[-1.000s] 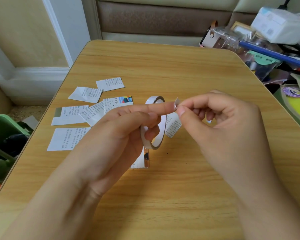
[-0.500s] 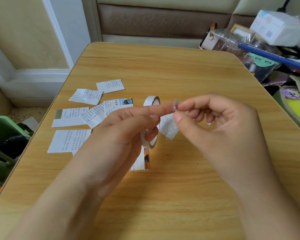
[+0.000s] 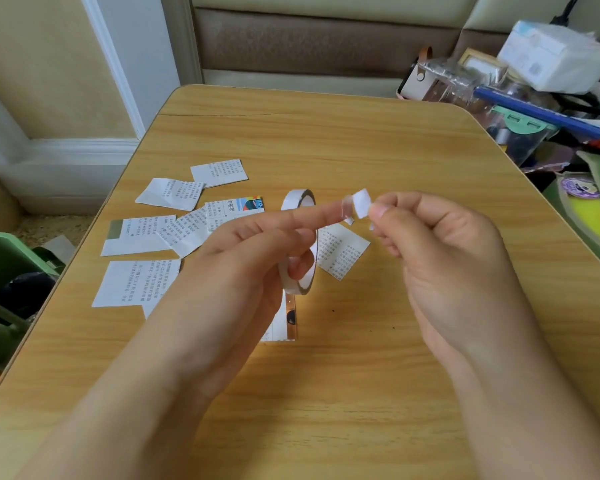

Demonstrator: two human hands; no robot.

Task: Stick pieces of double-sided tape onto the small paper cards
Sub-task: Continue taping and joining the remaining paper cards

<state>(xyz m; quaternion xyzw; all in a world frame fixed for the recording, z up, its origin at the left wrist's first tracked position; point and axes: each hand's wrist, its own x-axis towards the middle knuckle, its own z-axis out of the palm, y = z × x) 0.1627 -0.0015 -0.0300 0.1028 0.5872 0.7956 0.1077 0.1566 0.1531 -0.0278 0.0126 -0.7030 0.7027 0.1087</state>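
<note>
My left hand [image 3: 243,261] holds a white roll of double-sided tape [image 3: 300,244] above the table, a finger curled through its hole and the index finger stretched out to the right. A short tape piece sticks to that fingertip. My right hand [image 3: 440,251] pinches the white backing piece [image 3: 361,204], which stands partly peeled off the fingertip. Several small printed paper cards [image 3: 219,172] lie on the wooden table [image 3: 361,140] left of my hands. One card [image 3: 340,252] lies just behind the roll, and another [image 3: 281,327] is half hidden under my left hand.
Left of the table stands a green bin [image 3: 4,265] on the floor. To the right is a cluttered heap with a white box [image 3: 555,57], a clear plastic case [image 3: 465,81] and a blue bar [image 3: 541,112]. A sofa back [image 3: 326,39] runs behind the table.
My right hand has drawn a little to the right, lifting the white backing away from my left index fingertip. The roll stays in my left hand.
</note>
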